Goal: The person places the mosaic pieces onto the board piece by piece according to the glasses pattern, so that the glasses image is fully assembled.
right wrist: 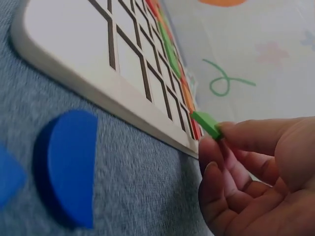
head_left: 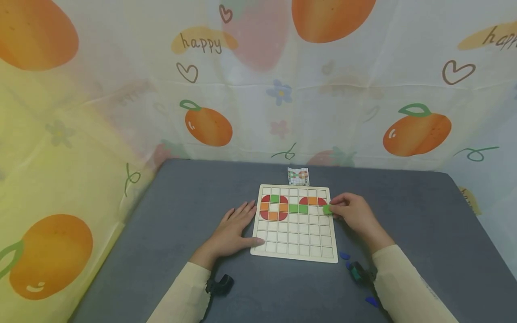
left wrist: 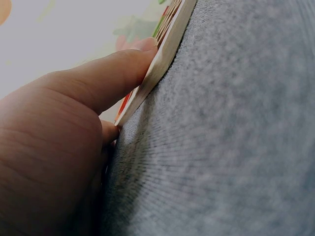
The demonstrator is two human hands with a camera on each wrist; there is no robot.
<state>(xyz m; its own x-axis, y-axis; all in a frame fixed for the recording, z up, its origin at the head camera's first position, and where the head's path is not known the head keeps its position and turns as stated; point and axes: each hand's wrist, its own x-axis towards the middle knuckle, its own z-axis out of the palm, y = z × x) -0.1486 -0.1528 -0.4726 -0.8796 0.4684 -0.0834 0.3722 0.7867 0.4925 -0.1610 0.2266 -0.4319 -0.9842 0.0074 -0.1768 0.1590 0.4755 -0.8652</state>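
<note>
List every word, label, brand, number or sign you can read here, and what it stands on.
"happy": on a yellow patch of the fruit-print backdrop, left of top centre.
"happ", cut off by the head view's right edge: on another yellow patch.
Too small to read: lettering on the lower-right patch; any print on the small card.

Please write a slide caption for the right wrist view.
Right hand pinching a green piece at the edge of a gridded board, blue pieces in the foreground.
</note>
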